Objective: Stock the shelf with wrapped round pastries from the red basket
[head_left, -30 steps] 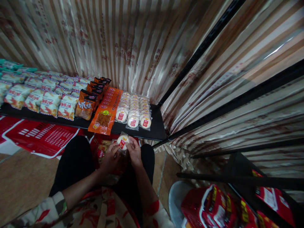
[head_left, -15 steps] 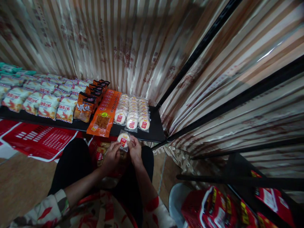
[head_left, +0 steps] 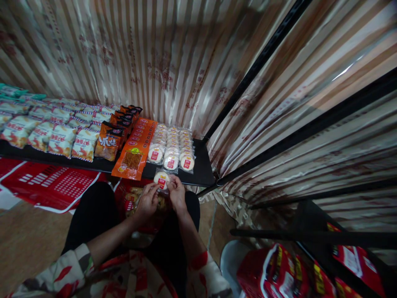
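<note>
Between my two hands is a clear-wrapped round white cracker pack with a red label, held upright just before the shelf's front edge. My left hand pinches its lower left side; my right hand pinches its right side. Behind it, on the black shelf, stand three rows of matching cracker packs. To their left lies a flat orange snack bag with brown sticks showing through its window. Below my hands, between my knees, a red bag holds wrapped packs and is partly hidden by my hands.
White snack bags and orange-black bags fill the shelf's left part. Black frame bars slant across the right, before a striped curtain. Red packages and a pale rounded stool or tub are at lower right.
The cracker pack in my hands has shifted only slightly, tilting a little nearer the shelf edge. The view has moved a touch; the goods on the shelf look the same.
</note>
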A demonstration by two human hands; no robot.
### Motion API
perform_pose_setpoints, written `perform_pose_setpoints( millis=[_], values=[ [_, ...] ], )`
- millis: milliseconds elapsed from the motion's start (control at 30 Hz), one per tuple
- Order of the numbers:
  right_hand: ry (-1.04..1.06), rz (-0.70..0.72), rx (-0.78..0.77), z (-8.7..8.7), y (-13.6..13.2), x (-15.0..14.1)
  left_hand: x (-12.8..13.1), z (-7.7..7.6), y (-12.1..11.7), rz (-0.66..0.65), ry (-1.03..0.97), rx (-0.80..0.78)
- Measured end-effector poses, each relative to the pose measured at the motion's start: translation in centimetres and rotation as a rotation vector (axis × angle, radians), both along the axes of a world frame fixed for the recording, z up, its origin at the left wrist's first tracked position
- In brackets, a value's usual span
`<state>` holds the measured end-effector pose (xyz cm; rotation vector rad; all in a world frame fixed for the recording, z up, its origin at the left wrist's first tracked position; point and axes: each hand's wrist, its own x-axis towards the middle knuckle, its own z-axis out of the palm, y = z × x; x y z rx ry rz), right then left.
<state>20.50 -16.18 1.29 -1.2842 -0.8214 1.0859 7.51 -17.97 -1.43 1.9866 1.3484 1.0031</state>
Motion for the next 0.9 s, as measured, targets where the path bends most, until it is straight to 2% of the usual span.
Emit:
perform_pose_setpoints(
  millis=[233,467,767,900],
  values=[
    [-0.132,0.021,0.055,0.3,2.4,-0.3,-0.2,0.9,1.3,-0.002,-0.029,-0.012],
    [-0.334,0.019,0.115,1.3,4.8,-0.9,-0.3,1.9,3.2,0.074,0.000,-0.020],
    [-0.544,0.028,0.174,1.2,7.5,-1.5,-0.3,1.2,5.6,0.114,-0.008,-0.077],
    [-0.650,0.055,0.189,0.9,8.8,-1.8,-0.3,1.4,6.5,0.125,-0.034,-0.096]
  ],
)
